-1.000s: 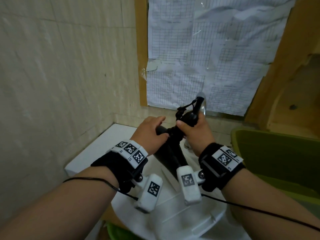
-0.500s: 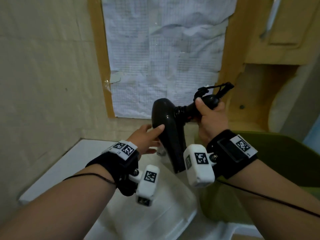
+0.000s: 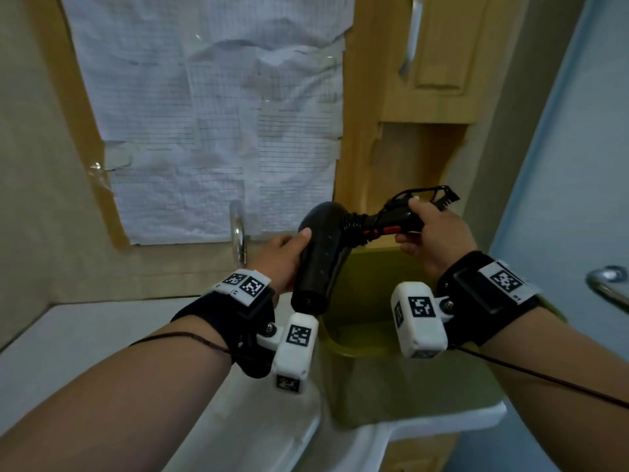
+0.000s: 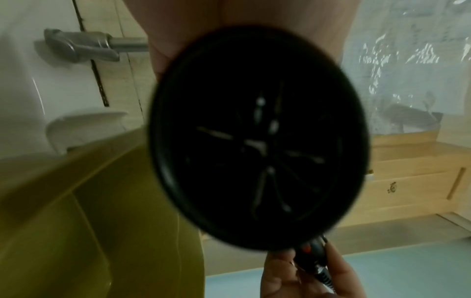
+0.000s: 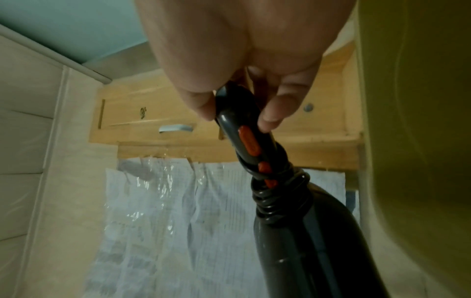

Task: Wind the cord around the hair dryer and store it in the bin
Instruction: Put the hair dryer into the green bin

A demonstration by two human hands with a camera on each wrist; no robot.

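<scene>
The black hair dryer (image 3: 321, 257) hangs in the air above the olive-green bin (image 3: 371, 274), nozzle end down and toward me. Its cord (image 3: 354, 226) is coiled round the top of the handle, and the plug (image 3: 442, 195) sticks out past my right hand. My right hand (image 3: 432, 229) grips the handle near the red switches (image 5: 248, 141). My left hand (image 3: 286, 257) holds the barrel from the left, thumb on top. In the left wrist view the dryer's round grille (image 4: 257, 145) fills the middle, with the bin (image 4: 76, 201) lower left. The bin wall (image 5: 420, 121) stands at the right in the right wrist view.
The bin stands on a white sink counter (image 3: 102, 335) with a chrome tap (image 3: 238, 229) behind my left hand. Taped paper sheets (image 3: 211, 114) cover the wall ahead. A wooden cabinet (image 3: 439, 56) hangs above, and a metal rail (image 3: 609, 287) is at the far right.
Both hands have carried the dryer to the right, from over the white counter to over the green bin. My left hand went from touching the barrel to holding it.
</scene>
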